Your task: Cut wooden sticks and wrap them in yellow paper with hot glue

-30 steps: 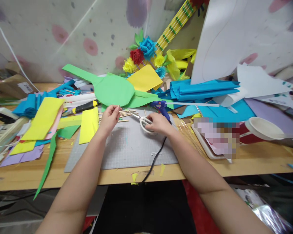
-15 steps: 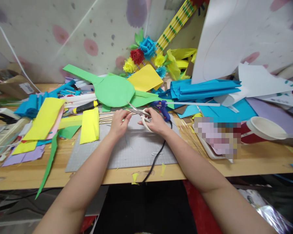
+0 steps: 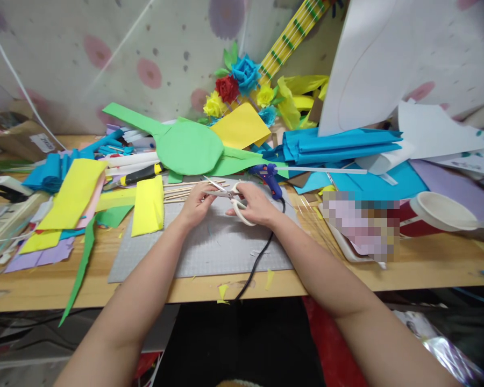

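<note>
My right hand (image 3: 257, 205) is closed around the white-handled scissors (image 3: 230, 195), with fingers in the loops. Their metal blades are spread and point left at the fingertips of my left hand (image 3: 198, 205). The left fingers are pinched together beside the blades; whatever they hold is too small or hidden to make out. Both hands are over the grey cutting mat (image 3: 226, 252). Behind the left hand lie several thin wooden sticks (image 3: 177, 192). A blue glue gun (image 3: 272, 183) with a white glue stick rests just behind the right hand.
Green paper shapes (image 3: 189, 148) and a yellow sheet (image 3: 242, 126) lie at the back, before paper roses (image 3: 246, 75). Folded yellow paper (image 3: 148, 207) and a utility knife (image 3: 141, 174) are left. Blue paper (image 3: 342, 145) and a cup (image 3: 435, 215) stand right. A black cord (image 3: 262, 255) crosses the mat.
The scissors have tilted flatter, and their blades and handles are spread wider, with the blades now at the left fingertips. Both hands stay in nearly the same place; the view has shifted slightly.
</note>
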Demonstrator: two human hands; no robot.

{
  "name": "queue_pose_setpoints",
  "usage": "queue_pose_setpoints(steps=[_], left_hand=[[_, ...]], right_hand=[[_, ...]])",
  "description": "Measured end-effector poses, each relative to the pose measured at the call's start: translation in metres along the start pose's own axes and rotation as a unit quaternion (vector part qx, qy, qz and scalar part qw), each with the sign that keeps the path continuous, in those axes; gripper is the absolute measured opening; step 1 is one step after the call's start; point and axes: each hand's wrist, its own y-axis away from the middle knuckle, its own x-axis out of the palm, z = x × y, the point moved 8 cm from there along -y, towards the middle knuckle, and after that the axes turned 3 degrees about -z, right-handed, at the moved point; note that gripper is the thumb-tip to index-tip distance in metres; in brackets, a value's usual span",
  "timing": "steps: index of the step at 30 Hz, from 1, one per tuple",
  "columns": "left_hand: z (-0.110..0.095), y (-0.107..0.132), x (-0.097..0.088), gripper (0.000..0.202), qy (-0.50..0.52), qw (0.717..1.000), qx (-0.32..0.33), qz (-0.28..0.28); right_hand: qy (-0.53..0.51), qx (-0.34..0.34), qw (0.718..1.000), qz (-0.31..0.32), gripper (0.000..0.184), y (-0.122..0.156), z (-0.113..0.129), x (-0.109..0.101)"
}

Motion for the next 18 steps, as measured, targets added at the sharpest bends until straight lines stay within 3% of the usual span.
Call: queue_pose_setpoints(steps=[7,12,18], left_hand=[[-0.007,0.001,-0.002,0.028,0.029,0.999,0.016,0.006],[-0.006,0.002,-0.003,0.033,0.023,1.000,0.015,0.015],[-0.012,0.000,-0.006,0.037,0.043,0.998,0.033,0.011]], right_hand=[[-0.015,0.006,1.000,0.026,0.039,0.000,0.006,0.006],[-0.010,0.051,0.998,0.047,0.041,0.002,0.001,0.011],[0.029,0.084,0.996,0.014,0.040,0.002,-0.008,0.008]])
